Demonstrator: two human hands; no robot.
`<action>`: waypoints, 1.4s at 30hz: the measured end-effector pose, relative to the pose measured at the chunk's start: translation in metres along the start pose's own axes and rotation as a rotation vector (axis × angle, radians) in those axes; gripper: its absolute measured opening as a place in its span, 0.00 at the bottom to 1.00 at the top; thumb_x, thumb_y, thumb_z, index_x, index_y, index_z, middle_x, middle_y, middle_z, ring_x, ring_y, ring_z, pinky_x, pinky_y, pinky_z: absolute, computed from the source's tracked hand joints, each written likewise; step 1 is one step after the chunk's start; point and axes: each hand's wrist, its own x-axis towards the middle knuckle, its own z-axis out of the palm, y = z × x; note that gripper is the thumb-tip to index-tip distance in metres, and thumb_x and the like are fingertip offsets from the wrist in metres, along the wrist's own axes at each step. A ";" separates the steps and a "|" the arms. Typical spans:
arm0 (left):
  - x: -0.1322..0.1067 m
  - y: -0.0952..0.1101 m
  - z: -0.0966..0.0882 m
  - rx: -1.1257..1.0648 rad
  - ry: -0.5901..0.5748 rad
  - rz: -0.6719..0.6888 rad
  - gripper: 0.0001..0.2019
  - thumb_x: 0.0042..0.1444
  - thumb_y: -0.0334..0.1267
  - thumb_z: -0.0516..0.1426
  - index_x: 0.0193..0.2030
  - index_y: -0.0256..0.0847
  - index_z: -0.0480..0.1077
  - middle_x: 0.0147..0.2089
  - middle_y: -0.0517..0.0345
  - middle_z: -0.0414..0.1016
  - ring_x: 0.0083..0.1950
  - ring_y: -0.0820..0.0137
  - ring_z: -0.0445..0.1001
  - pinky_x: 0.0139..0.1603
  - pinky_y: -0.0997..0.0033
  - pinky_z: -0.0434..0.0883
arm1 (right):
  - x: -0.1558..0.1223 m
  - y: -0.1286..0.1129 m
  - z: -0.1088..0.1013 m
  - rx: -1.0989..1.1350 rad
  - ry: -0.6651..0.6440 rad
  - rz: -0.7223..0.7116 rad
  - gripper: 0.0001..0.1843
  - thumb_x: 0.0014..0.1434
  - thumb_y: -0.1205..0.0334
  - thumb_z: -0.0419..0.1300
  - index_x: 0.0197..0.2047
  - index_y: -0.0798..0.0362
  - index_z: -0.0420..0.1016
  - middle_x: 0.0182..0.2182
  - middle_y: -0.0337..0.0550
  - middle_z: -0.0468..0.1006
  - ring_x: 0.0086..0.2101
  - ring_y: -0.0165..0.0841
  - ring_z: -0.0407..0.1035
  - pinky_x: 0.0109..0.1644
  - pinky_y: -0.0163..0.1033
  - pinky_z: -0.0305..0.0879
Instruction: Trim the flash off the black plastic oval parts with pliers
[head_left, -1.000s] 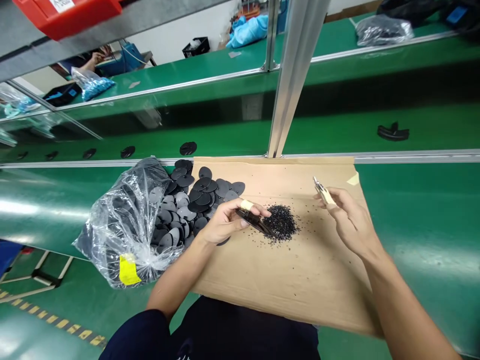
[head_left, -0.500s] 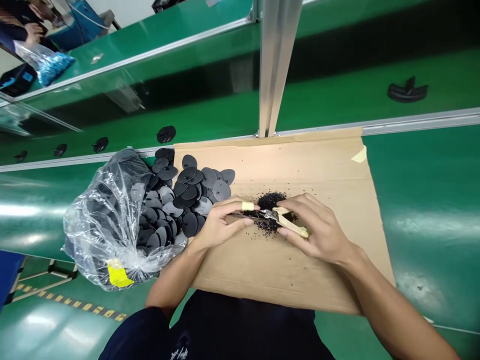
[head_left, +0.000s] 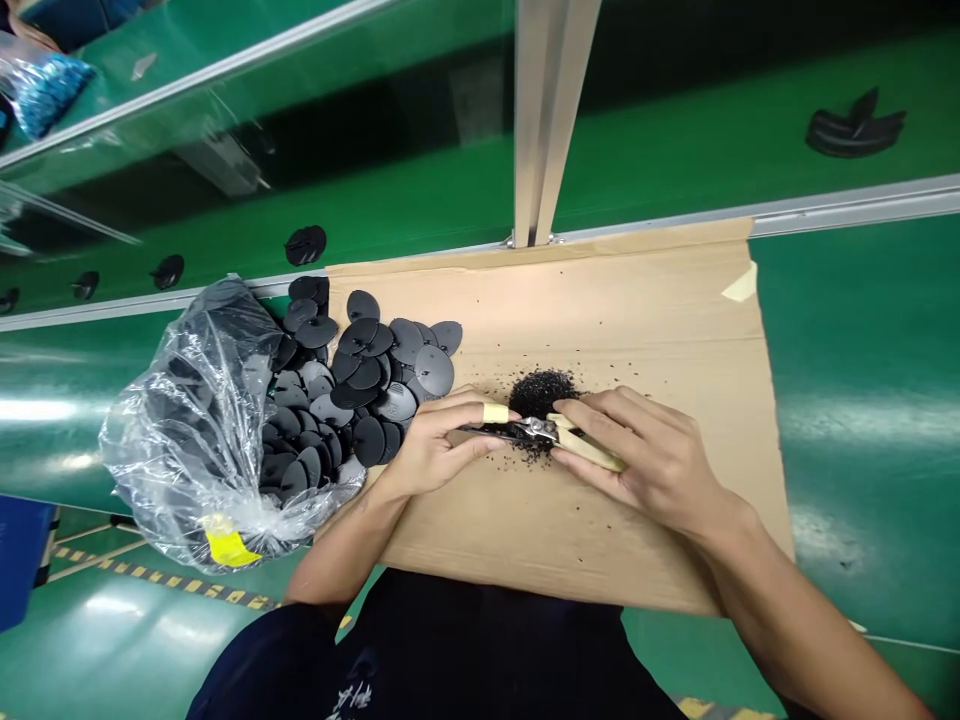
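Between the thumb and fingers of my left hand (head_left: pixel 442 440) is a thin black plastic disc (head_left: pixel 487 430), seen nearly edge-on. Yellow tape wraps one of those fingers. My right hand (head_left: pixel 652 440) is closed around pale yellow-handled cutting pliers (head_left: pixel 589 448), whose metal jaws meet the edge of the disc. Below and behind the jaws lies a heap of small black plastic clippings (head_left: pixel 544 392), partly hidden by my hands. Left of my hands, many black oval discs (head_left: pixel 375 365) are piled, spilling from a clear plastic bag (head_left: pixel 187 430).
A cardboard sheet (head_left: pixel 585 540) covers the green table under my hands. Behind it stands a metal post (head_left: pixel 551 130). Several black parts (head_left: pixel 306 245) sit on the green strip beyond the rail. At the upper left, a bag of blue pieces (head_left: pixel 52 90) lies near another person's arm.
The view has shifted slightly, moving the background. The right hand has squeezed the plier handles closer together, with the jaws still at the disc. The left hand keeps its hold.
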 end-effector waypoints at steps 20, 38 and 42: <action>0.000 0.004 0.000 0.456 -0.191 0.099 0.12 0.65 0.35 0.59 0.54 0.43 0.77 0.47 0.50 0.82 0.45 0.64 0.74 0.49 0.61 0.71 | -0.004 0.005 -0.013 -0.005 -0.126 0.084 0.15 0.67 0.54 0.60 0.52 0.53 0.77 0.39 0.48 0.83 0.36 0.38 0.77 0.38 0.43 0.73; -0.007 -0.005 0.013 0.388 -0.033 0.156 0.15 0.64 0.26 0.56 0.55 0.41 0.76 0.46 0.49 0.81 0.48 0.65 0.79 0.48 0.64 0.77 | -0.004 -0.010 -0.002 0.370 0.105 -0.052 0.15 0.65 0.68 0.60 0.55 0.51 0.70 0.38 0.47 0.81 0.35 0.35 0.74 0.37 0.42 0.72; -0.007 -0.001 0.013 0.172 0.019 0.050 0.11 0.63 0.27 0.60 0.50 0.40 0.78 0.45 0.50 0.82 0.47 0.68 0.81 0.49 0.70 0.77 | -0.005 0.002 -0.007 0.222 0.097 0.038 0.19 0.63 0.65 0.64 0.57 0.50 0.71 0.40 0.49 0.81 0.38 0.39 0.75 0.39 0.44 0.72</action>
